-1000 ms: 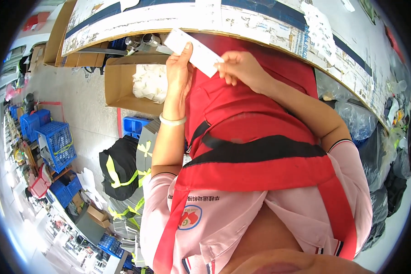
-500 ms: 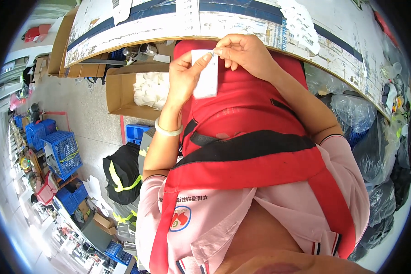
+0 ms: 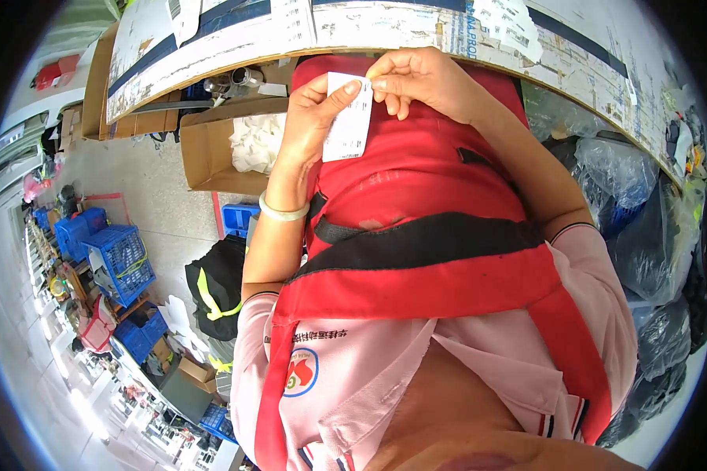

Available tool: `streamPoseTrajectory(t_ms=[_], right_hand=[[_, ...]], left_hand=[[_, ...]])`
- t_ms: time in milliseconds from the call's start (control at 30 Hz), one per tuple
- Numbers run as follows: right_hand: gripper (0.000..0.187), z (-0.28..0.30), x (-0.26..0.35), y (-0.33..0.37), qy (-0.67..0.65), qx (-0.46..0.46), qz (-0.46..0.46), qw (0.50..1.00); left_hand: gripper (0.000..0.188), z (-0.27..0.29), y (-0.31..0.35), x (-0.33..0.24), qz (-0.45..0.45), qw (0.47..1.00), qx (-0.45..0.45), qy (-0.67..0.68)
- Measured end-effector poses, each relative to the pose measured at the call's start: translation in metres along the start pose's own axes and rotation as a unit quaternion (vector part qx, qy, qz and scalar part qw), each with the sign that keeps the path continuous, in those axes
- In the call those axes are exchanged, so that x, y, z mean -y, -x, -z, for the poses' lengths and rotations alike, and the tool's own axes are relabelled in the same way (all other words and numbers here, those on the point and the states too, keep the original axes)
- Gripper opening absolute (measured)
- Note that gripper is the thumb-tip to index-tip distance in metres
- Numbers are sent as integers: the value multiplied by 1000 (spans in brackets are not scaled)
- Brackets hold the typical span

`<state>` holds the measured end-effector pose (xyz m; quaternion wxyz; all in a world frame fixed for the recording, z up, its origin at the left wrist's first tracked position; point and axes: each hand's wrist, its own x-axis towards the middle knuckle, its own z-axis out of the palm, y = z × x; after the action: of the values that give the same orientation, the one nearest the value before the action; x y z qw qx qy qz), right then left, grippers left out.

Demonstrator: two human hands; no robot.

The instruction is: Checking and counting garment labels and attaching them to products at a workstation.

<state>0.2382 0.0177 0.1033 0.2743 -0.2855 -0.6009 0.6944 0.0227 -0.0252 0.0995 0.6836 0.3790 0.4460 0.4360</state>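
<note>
A white paper label (image 3: 346, 135) with small dark print hangs over my lap, in front of the red apron (image 3: 401, 169). My left hand (image 3: 313, 119) is closed on its upper left part, the thumb lying across the front face. At the label's upper right corner my right hand (image 3: 432, 85) is closed in a pinch, thumb against forefinger. The other fingers of that hand curl below. Whether the label is one sheet or several layers, I cannot tell.
The worn white table (image 3: 416, 37) has its edge just beyond my hands, with sheets of labels (image 3: 292, 25) on it. Below left stands a cardboard box (image 3: 200, 157) of white scraps (image 3: 253, 143). Blue crates (image 3: 126, 263) are further left; clear plastic bags (image 3: 617, 173) lie at right.
The label's face has turned more toward me, so its print shows more. Both hands keep their grip near its top, and the whole view has shifted slightly.
</note>
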Motion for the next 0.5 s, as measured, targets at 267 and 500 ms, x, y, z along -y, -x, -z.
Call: streamPoseTrajectory(t_ms=[267, 500], right_hand=[[21, -13, -30, 4, -226, 42, -99, 968], [22, -15, -18, -13, -8, -127, -28, 992]], left_hand=[[13, 1, 1, 14, -19, 997, 13, 78], [9, 10, -13, 21, -41, 997, -52, 47]])
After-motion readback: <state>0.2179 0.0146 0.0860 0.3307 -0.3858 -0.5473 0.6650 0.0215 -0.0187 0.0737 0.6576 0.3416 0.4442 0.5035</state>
